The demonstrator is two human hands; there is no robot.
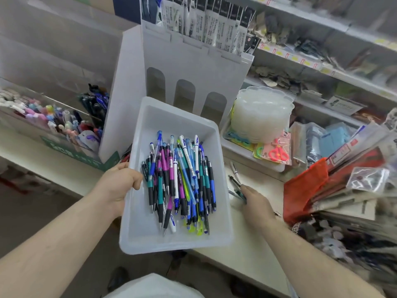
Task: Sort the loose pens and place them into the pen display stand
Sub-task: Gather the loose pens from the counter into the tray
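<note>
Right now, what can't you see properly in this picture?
Head view only:
- Right hand: its fingertips and the pens under them are blurred.
- Display stand: the tray hides its bottom.
- Packets on the stand: print too small.
- Right-side shelves: blurred.

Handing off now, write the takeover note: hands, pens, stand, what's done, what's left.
Left hand grips the left rim of the white bin, holding it up over the counter edge.
Right hand rests on the counter, pinching a few loose pens; two more pens lie just beyond it.
The mixed pen pile is unsorted in the bin.
The white display stand is behind the bin; its three lower slots look empty.
Left: all sorting and loading.
</note>
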